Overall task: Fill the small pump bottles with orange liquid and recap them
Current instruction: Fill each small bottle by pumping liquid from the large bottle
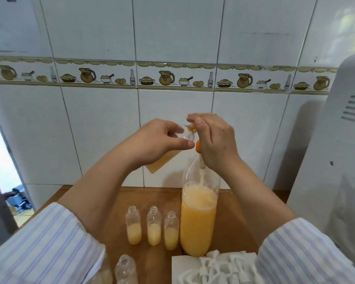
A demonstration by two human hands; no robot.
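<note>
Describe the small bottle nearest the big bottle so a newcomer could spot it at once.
Find the big bottle of orange liquid on the wooden table. Three small uncapped bottles stand in a row to its left; take the nearest small bottle, almost touching it. It stands a little closer to the camera than the other two.

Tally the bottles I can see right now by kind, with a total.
Small bottles standing uncapped with some orange liquid: 3
Small bottle standing empty at the front: 1
Small bottle held tilted in the hands: 1
Large bottle of orange liquid: 1
Total: 6
</note>
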